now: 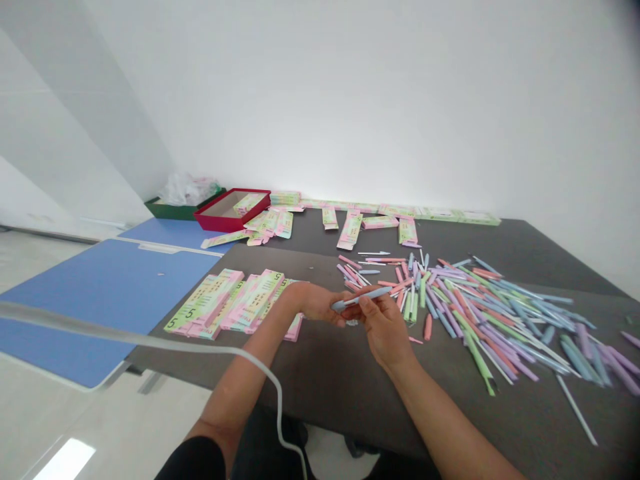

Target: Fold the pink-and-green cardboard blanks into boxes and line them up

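Both of my hands meet over the dark table [325,373] and together hold one light blue pen [363,297]. My left hand [315,301] is closed on its left end. My right hand [384,327] pinches the pen near its middle, fingers curled. To the right lies a wide spread of loose pastel pens [480,307] in pink, green, purple and blue. Just left of my hands is a row of flat pink-and-green packets [230,301].
A red open box [231,209] and a green tray with a plastic bag [180,200] stand at the back left. More packets [350,227] line the far table edge along the white wall. Blue panels [100,293] lie left. A white cable [150,343] crosses the foreground.
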`<state>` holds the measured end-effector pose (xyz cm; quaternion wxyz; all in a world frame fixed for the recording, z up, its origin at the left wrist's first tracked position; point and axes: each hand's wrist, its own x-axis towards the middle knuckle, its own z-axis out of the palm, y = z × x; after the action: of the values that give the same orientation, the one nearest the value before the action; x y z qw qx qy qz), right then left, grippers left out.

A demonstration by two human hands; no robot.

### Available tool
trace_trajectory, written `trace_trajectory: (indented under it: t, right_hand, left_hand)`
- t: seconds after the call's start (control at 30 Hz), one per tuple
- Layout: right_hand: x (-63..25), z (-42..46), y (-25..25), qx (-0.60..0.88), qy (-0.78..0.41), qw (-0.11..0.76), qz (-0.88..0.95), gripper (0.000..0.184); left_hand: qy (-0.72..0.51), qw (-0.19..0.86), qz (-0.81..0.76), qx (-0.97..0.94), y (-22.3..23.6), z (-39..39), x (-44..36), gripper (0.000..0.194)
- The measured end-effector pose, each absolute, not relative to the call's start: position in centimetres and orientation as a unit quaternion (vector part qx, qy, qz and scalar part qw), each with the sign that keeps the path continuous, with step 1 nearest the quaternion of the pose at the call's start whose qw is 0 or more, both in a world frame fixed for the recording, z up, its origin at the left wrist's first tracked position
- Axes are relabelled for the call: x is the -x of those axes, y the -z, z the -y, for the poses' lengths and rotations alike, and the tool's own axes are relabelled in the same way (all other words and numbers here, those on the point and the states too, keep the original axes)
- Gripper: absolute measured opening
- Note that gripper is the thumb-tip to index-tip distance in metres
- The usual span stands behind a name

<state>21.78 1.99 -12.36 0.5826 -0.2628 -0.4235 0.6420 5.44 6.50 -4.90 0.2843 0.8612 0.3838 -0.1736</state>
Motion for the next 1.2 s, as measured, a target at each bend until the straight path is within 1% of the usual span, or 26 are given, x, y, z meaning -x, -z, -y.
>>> trace_trajectory:
  t: [0.17,0.33,0.57,0.73,0.87,1.03,1.2]
  right_hand:
    - [-22.0,-2.2,12.7,0.291,-0.615,0.595,0.428,0.018]
    - [-21.8,-2.2,12.7,0.283,-0.627,0.598,0.413,0.017]
    - [-22.1,-1.9,12.7,0.301,-0.605,0.587,0.447,0.017]
    - [-22.7,-1.9,12.7,0.305,-0.578,0.573,0.494,0.016]
    - [-23.0,-1.9,12.6,0.318,-0.543,0.594,0.502,0.015]
    - [-23.2,-1.6,11.9,0.272,-0.572,0.626,0.454,0.011]
    - [-23.7,-1.5,11.3,0.271,-0.579,0.641,0.424,0.015]
  left_hand:
    - [0.183,0.323,-0.402,-0.837,5.6,-6.9,-5.2,0.056]
    - [0.179,0.383,-0.399,-0.814,6.0,-7.0,-4.9,0.054]
    - [0.160,0.443,-0.402,-0.785,6.6,-6.9,-4.6,0.062]
    - [0.154,0.474,-0.399,-0.770,7.1,-6.8,-4.6,0.055]
    - [0.148,0.488,-0.388,-0.768,7.4,-6.8,-4.4,0.049]
    - [0.143,0.502,-0.378,-0.765,7.6,-6.8,-4.0,0.047]
    - [0.142,0.514,-0.372,-0.760,7.6,-6.7,-4.0,0.046]
